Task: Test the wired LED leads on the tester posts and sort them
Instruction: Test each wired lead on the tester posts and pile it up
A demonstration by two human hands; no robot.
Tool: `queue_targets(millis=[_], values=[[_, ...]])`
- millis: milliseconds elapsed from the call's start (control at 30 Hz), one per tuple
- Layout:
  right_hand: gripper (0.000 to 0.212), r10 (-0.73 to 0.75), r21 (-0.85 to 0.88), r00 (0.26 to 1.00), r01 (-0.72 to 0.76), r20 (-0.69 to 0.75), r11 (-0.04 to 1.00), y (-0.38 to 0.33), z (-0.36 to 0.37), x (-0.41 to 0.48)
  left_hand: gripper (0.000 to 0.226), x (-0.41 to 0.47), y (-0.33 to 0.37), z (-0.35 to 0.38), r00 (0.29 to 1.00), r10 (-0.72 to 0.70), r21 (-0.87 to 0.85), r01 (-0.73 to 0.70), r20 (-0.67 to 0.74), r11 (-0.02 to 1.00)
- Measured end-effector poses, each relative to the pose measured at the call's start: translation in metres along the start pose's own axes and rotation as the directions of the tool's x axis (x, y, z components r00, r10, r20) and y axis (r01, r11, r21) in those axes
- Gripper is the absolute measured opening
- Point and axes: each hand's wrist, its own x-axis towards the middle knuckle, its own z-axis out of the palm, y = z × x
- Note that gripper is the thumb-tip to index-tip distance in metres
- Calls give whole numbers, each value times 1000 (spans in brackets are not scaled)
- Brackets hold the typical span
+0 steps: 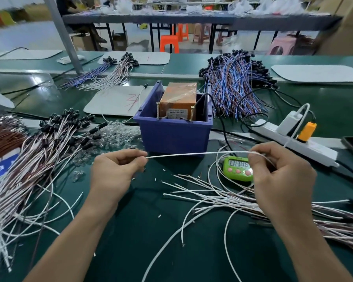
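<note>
A white wired lead point(196, 154) stretches level between my two hands, just in front of the blue bin point(172, 135). My left hand point(112, 174) pinches its left end; my right hand point(281, 176) pinches the right part. Two brass screw posts point(157, 110) point(192, 112) stand upright at the bin's front rim, before an orange-brown tester box point(178, 100). A loose pile of white leads point(222, 198) lies under my right hand. To the left sits a large heap of leads with black holders point(39, 151).
A green digital timer point(237, 168) lies behind my right hand. A white power strip point(293, 141) with an orange plug runs at the right. Blue-brown lead bundles point(234, 84) lie behind the bin, smaller bundles point(106, 74) far left. Clear LED caps point(114, 135) are scattered left of the bin.
</note>
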Motion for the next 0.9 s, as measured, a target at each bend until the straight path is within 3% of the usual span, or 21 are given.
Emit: queue_targets(millis=[233,367,500,633,767,900], values=[[7,-38,-17,999,38,22,999,0,2,-4,27,0,-8,-1,984,158,353,-121,-78,928],[12,-19,-32,999,21,39,999,4,2,-3,23,1,-8,0,980,130,376,-64,-153,925],[14,12,-93,999,-8,40,996,8,3,0,15,3,-6,-2,987,-28,227,64,-156,972],[18,46,-164,998,-40,31,986,11,3,2,17,4,0,-4,986,-168,-68,166,-17,984],[19,90,-198,996,-84,18,977,14,4,3,12,1,11,-9,943,-269,-309,320,195,896],[21,119,-208,993,-122,-27,971,18,-1,9,7,3,16,-15,881,-286,-400,433,378,808]])
